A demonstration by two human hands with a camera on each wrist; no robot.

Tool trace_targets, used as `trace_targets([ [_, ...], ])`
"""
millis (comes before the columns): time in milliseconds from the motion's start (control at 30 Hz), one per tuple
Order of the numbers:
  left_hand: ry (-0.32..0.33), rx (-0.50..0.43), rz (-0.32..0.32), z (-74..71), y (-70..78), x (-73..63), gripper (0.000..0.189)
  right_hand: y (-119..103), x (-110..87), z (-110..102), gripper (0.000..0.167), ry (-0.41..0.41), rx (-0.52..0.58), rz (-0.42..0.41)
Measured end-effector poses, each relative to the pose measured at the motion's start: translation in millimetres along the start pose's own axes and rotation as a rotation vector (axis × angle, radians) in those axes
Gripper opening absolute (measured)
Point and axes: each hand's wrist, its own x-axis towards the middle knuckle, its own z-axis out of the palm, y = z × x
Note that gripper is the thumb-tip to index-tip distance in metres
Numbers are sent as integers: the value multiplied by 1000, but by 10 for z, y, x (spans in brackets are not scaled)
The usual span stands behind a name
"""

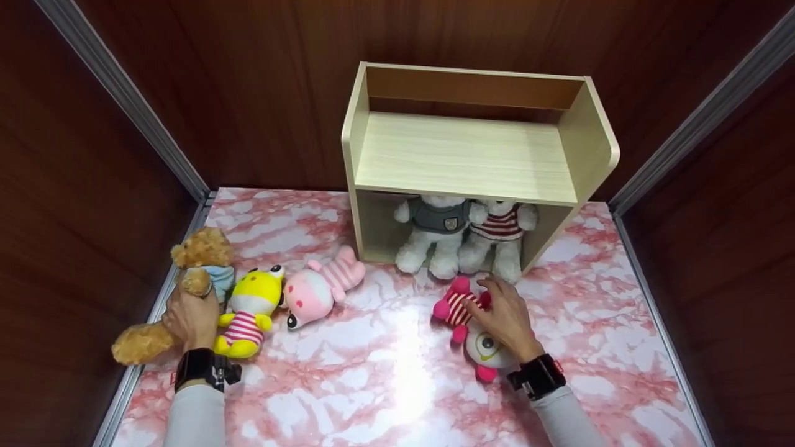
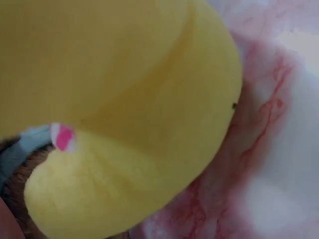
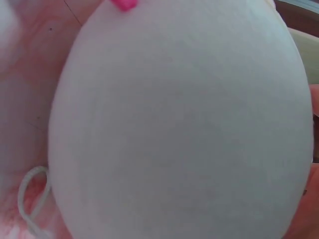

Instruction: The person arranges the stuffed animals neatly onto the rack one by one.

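Observation:
My left hand (image 1: pixel 192 315) grips the lower body of a brown teddy bear (image 1: pixel 208 247) in a light blue top, lying at the left edge. Right beside it lies a yellow plush frog (image 1: pixel 256 293) with a pink-striped body; its yellow cloth (image 2: pixel 149 124) fills most of the left wrist view. My right hand (image 1: pixel 504 320) holds a plush doll (image 1: pixel 486 349) with a pink-and-white striped body across its middle, thumb on the stripes. In the right wrist view the doll's white head (image 3: pixel 179 124) blocks most of the hand; only some fingers show at the right edge.
A pink plush toy (image 1: pixel 310 297) lies beside the frog. Behind stands a pale wooden shelf (image 1: pixel 466 149); in its lower compartment sit a white bear in a grey top (image 1: pixel 438 217) and a white bear in a striped top (image 1: pixel 499 225). Dark panels (image 1: pixel 267 93) enclose the marbled table (image 1: pixel 348 385).

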Motion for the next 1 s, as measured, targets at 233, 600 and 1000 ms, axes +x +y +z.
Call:
trace_targets([
  [233, 196, -190, 94, -54, 163, -1, 59, -24, 14, -41, 54, 42, 17, -26],
  [600, 351, -314, 313, -96, 524, -72, 61, -55, 24, -34, 51, 72, 34, -55],
  [1000, 491, -475, 648, 132, 881, -435, 58, -172, 68, -23, 48, 104, 77, -68],
])
